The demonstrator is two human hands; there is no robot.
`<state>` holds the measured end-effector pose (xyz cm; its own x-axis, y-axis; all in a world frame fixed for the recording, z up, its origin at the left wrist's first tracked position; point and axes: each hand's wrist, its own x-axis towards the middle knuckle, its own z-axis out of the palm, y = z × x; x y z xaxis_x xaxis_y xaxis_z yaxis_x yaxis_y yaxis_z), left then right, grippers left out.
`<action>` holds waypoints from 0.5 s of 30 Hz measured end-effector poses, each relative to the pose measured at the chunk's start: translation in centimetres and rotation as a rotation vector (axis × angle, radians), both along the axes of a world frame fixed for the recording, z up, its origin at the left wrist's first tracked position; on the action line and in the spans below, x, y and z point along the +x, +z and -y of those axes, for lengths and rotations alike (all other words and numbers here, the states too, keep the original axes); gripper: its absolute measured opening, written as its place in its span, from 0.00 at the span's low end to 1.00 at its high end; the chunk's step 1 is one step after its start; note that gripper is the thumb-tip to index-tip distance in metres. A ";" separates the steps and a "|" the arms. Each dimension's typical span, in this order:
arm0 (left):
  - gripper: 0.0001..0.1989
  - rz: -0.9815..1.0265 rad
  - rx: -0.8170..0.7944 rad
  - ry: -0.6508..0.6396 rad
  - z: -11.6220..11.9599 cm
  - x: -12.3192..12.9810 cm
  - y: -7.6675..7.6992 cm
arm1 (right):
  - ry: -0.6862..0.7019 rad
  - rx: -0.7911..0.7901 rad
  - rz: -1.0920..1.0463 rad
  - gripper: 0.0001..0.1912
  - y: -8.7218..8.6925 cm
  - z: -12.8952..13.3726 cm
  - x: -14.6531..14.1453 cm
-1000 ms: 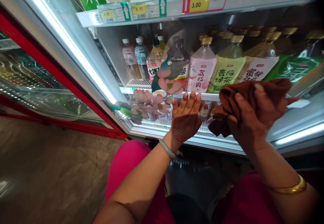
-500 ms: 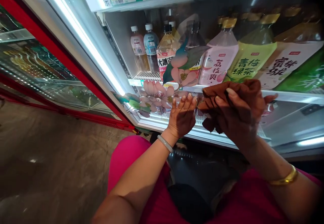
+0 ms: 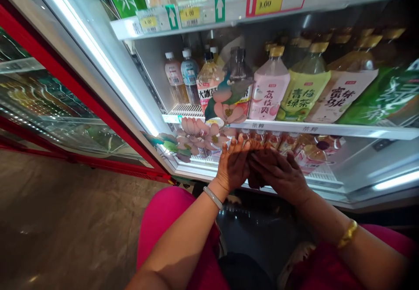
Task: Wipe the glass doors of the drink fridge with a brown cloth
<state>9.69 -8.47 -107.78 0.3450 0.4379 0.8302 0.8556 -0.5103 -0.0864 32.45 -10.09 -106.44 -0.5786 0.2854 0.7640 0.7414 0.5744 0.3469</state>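
My left hand (image 3: 233, 164), with a pale bangle at its wrist, lies with its fingers stretched out near the lower part of a fridge's glass door. Close against its right side is my right hand (image 3: 288, 178), with a gold bracelet on that arm. It holds a dark brown cloth (image 3: 255, 179), bunched between the two hands and partly hidden under the fingers. Whether the left fingers also touch the cloth, I cannot tell. Pink flower decals (image 3: 199, 135) show on the glass just left of my hands.
Behind the glass, large drink bottles (image 3: 270, 89) stand on a shelf (image 3: 360, 129), with small bottles below. Price tags (image 3: 191, 15) line the upper shelf edge. A red-framed fridge (image 3: 98, 111) stands at left over a brown floor (image 3: 65, 224). My knees show below.
My right hand has moved left and down with the cloth, from in front of the shelf edge to beside my left hand. The left hand has barely moved. The view has tilted slightly up.
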 end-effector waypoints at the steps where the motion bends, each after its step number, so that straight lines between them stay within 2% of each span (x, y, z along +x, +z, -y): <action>1: 0.39 -0.003 0.035 -0.001 0.1 0.4 0.1 | -0.027 -0.003 -0.021 0.29 1.0 0.1 0.2; 3: 0.37 -0.009 0.112 0.011 -0.1 1.2 0.4 | -0.057 0.004 -0.062 0.28 2.2 0.3 -0.1; 5: 0.33 -0.010 0.178 0.049 -0.6 1.8 0.5 | -0.051 0.019 -0.094 0.29 2.1 0.4 -1.1; 9: 0.22 0.003 0.270 0.160 -1.8 2.4 0.6 | -0.005 0.049 -0.226 0.37 -0.5 0.1 -4.2; 11: 0.19 0.001 0.299 0.179 -1.9 2.4 0.8 | -0.036 0.053 -0.258 0.40 -1.8 -0.2 -4.9; 13: 0.18 -0.003 0.322 0.170 -1.6 2.1 1.5 | -0.065 0.089 -0.237 0.39 -2.5 -0.7 -4.7; 15: 0.21 -0.012 0.295 0.142 -1.0 1.8 2.6 | -0.088 0.136 -0.192 0.38 -2.3 -1.2 -3.8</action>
